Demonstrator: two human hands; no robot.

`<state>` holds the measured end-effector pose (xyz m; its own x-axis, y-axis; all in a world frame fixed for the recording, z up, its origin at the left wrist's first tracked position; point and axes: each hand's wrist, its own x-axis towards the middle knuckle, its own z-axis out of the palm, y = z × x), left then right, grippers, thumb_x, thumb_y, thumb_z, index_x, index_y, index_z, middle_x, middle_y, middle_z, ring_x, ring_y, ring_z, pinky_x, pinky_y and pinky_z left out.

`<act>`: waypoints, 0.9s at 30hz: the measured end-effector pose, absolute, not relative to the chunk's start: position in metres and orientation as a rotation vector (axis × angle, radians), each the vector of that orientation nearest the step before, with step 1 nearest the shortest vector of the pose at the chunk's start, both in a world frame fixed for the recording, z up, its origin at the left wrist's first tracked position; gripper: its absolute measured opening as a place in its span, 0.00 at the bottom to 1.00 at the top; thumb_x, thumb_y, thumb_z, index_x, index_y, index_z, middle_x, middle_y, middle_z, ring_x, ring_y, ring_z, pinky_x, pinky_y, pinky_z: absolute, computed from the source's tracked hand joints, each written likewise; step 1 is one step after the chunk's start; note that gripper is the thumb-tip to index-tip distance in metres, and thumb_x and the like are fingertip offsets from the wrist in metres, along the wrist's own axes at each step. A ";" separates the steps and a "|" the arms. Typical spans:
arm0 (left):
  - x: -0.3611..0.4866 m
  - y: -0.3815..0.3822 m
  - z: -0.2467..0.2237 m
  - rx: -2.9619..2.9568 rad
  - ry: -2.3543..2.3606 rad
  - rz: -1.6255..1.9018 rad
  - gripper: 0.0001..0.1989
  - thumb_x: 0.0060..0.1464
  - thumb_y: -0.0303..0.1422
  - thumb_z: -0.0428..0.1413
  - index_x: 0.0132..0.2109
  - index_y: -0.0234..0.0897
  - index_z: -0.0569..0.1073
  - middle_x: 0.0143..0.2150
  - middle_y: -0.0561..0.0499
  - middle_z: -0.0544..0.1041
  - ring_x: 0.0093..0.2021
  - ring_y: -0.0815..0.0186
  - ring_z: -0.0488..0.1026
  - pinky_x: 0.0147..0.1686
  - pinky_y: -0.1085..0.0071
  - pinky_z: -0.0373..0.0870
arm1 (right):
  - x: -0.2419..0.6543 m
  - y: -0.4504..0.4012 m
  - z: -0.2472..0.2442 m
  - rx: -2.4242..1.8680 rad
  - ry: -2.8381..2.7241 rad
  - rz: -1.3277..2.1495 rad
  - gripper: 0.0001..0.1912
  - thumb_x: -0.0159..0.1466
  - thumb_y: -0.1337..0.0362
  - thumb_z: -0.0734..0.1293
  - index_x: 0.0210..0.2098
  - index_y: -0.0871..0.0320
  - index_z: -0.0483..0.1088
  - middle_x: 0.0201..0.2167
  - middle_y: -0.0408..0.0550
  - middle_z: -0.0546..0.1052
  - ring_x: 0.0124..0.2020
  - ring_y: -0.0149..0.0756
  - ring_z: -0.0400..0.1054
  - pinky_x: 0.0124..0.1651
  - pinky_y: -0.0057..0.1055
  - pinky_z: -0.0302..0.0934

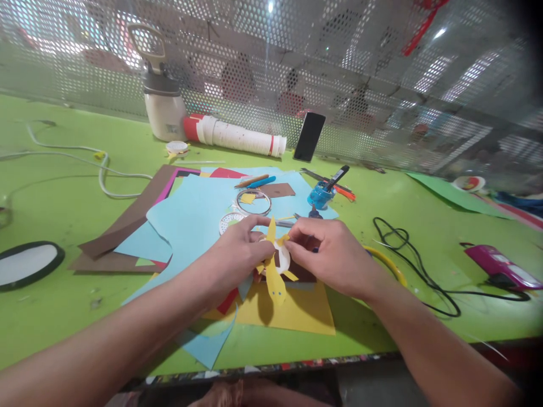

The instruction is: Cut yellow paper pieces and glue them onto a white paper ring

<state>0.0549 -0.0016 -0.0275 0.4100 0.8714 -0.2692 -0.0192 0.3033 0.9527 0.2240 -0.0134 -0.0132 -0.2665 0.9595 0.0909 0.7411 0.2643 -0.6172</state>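
A yellow paper animal cutout [276, 287] with two small eye dots on its head lies over a white round piece [283, 261], held up above the paper pile. My left hand [241, 246] pinches the cutout and the round piece from the left, thumb on top. At the right edge my right hand [328, 251] pinches a small yellow paper limb between thumb and forefinger. Another yellow limb sticks out at the lower right of the round piece. Below them is a yellow sheet [305, 316].
Blue sheets [190, 209], brown paper, rings and pens lie around the hands. Behind stand a blue jar [321, 195], a phone [309, 135], stacked paper cups [237, 135] and a sprayer bottle [165, 113]. A black cable [418, 271] and magenta device [503, 265] are at right.
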 end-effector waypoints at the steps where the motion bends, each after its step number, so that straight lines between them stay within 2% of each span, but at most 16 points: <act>1: 0.055 -0.002 -0.027 1.105 0.982 0.735 0.26 0.43 0.23 0.52 0.53 0.32 0.64 0.22 0.56 0.68 0.22 0.70 0.63 0.20 0.75 0.62 | 0.224 -0.013 -0.013 -1.530 -2.092 0.637 0.07 0.61 0.65 0.65 0.27 0.57 0.72 0.23 0.41 0.74 0.25 0.30 0.68 0.27 0.27 0.59; 8: 0.055 -0.001 -0.023 1.115 0.985 0.732 0.27 0.44 0.22 0.52 0.55 0.31 0.64 0.21 0.57 0.68 0.21 0.71 0.61 0.18 0.77 0.60 | 0.224 -0.012 -0.012 -1.480 -2.146 0.585 0.07 0.60 0.68 0.66 0.25 0.57 0.72 0.22 0.41 0.73 0.24 0.29 0.66 0.27 0.27 0.59; 14: 0.054 0.000 -0.026 1.094 0.976 0.728 0.27 0.44 0.22 0.51 0.55 0.32 0.64 0.21 0.57 0.69 0.20 0.71 0.62 0.19 0.76 0.60 | 0.224 -0.012 -0.009 -1.548 -2.039 0.716 0.04 0.58 0.65 0.67 0.28 0.57 0.72 0.22 0.41 0.75 0.23 0.29 0.67 0.25 0.26 0.61; 27: 0.055 -0.001 -0.023 1.098 0.970 0.729 0.26 0.45 0.21 0.51 0.54 0.30 0.63 0.22 0.56 0.69 0.20 0.72 0.62 0.19 0.77 0.60 | 0.221 -0.013 -0.012 -1.520 -2.034 0.644 0.06 0.60 0.67 0.65 0.26 0.58 0.71 0.23 0.41 0.75 0.24 0.29 0.67 0.27 0.26 0.60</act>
<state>0.0550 -0.0009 -0.0229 0.4145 0.8681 -0.2732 -0.0207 0.3091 0.9508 0.2209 -0.0127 -0.0122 -0.2382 0.9636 0.1214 0.7184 0.2589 -0.6456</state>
